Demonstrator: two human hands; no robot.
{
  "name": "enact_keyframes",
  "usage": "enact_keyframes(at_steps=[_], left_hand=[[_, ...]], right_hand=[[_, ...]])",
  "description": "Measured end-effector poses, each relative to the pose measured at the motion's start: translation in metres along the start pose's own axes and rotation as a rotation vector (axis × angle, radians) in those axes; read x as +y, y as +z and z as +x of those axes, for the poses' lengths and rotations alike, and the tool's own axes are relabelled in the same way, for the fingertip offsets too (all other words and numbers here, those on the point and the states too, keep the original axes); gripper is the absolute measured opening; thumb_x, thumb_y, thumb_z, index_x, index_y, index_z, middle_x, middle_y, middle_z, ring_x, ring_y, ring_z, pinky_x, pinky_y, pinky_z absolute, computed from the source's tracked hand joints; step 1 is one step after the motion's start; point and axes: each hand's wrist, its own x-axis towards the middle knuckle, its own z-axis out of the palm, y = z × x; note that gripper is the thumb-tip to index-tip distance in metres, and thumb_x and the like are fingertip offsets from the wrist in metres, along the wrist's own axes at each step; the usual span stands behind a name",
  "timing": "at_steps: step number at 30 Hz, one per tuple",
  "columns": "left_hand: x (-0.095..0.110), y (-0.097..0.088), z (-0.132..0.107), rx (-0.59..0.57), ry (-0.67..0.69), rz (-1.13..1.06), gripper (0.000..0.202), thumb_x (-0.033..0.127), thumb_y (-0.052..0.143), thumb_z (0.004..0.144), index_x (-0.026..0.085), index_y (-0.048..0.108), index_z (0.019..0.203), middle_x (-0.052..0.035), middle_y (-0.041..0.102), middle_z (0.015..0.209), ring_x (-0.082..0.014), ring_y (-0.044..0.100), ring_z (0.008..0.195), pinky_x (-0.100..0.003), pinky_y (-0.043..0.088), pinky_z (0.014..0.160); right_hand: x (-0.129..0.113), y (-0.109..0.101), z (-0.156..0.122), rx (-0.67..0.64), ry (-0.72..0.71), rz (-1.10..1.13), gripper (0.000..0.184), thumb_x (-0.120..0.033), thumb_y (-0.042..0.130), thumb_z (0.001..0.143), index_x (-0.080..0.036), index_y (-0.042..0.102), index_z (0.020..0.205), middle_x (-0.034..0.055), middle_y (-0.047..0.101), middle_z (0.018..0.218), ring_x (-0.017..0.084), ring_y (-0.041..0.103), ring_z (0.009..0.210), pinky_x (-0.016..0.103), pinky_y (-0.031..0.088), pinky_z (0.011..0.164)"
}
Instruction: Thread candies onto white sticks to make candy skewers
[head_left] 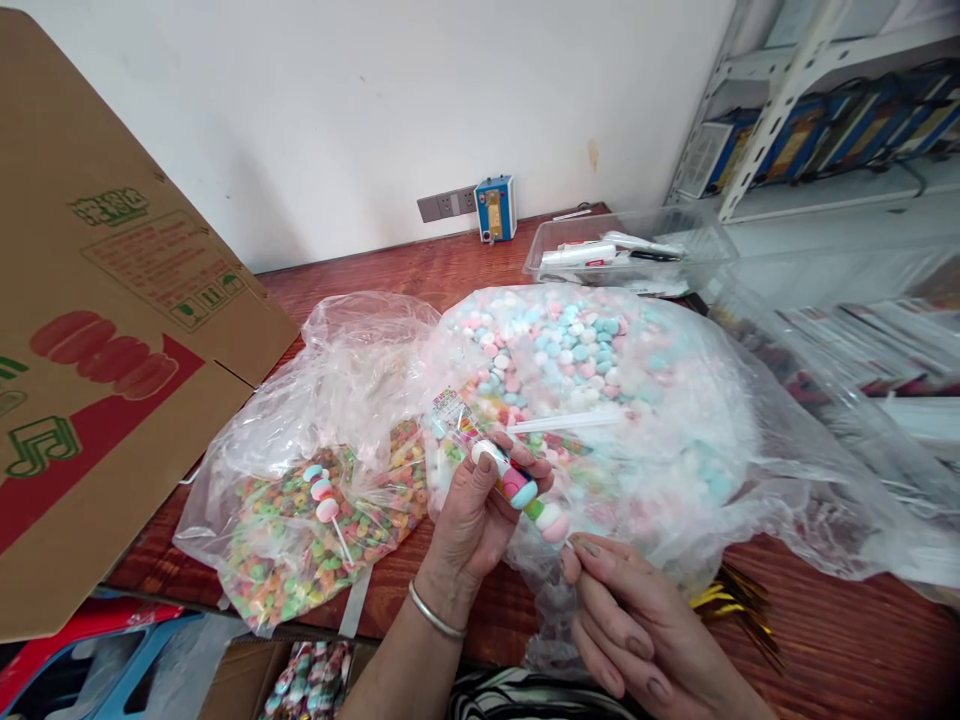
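Observation:
My left hand [472,515], with a silver bangle on the wrist, is closed round a candy skewer [517,487] of pastel round sweets that sits inside a narrow clear wrapper with a printed top [451,410]. My right hand [626,625] pinches the lower end of the skewer just below the pink sweet, its other fingers curled. Both hands hover over the near edge of a big clear bag of pastel blue, pink and white sweets [592,360]. A second skewer [324,497] lies on a bag of colourful ring sweets [315,540] to the left.
A large cardboard box flap [105,330] leans at the left. A clear plastic tray [600,255] holding a white glue gun stands at the back, with a blue device [495,207] by the wall sockets. Gold twist ties [731,598] lie on the wooden table. Metal shelving stands at the right.

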Motion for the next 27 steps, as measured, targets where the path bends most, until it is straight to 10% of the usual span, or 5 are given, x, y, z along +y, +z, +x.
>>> enact_keyframes(at_steps=[9,13,18,27], left_hand=[[-0.003,0.01,0.0,0.166,0.036,0.111,0.023,0.034,0.074,0.08,0.016,0.065,0.092,-0.0039,0.072,0.087,-0.0212,0.071,0.09,-0.042,0.051,0.096],[-0.005,0.015,0.002,0.264,0.011,0.088,0.024,0.036,0.072,0.082,0.014,0.063,0.087,-0.007,0.073,0.087,-0.0212,0.072,0.086,-0.041,0.054,0.09],[-0.006,0.023,-0.002,0.272,0.023,0.065,0.022,0.035,0.067,0.086,0.014,0.061,0.086,-0.0094,0.074,0.089,-0.0234,0.071,0.091,-0.039,0.054,0.089],[-0.011,0.019,-0.006,0.202,0.009,0.073,0.033,0.043,0.07,0.082,0.013,0.063,0.096,-0.0126,0.072,0.103,-0.0254,0.068,0.1,-0.037,0.053,0.087]], right_hand=[[0.005,-0.009,0.006,0.239,-0.19,-0.544,0.035,-0.053,0.058,0.089,-0.018,0.062,0.088,-0.0114,0.033,0.047,0.005,0.025,0.037,0.017,0.03,0.039],[0.003,-0.016,0.005,0.337,-0.672,-1.328,0.023,-0.035,0.052,0.095,-0.018,0.067,0.096,0.0003,0.062,0.065,0.013,0.055,0.055,0.023,0.042,0.052],[0.002,-0.02,0.007,0.35,-1.213,-1.931,0.02,-0.015,0.056,0.092,-0.011,0.066,0.109,0.0023,0.064,0.062,0.016,0.055,0.053,0.028,0.039,0.057],[0.003,-0.009,0.004,0.366,-0.65,-1.454,0.026,-0.033,0.044,0.099,-0.019,0.065,0.106,0.0,0.067,0.075,0.014,0.06,0.063,0.02,0.046,0.057]])
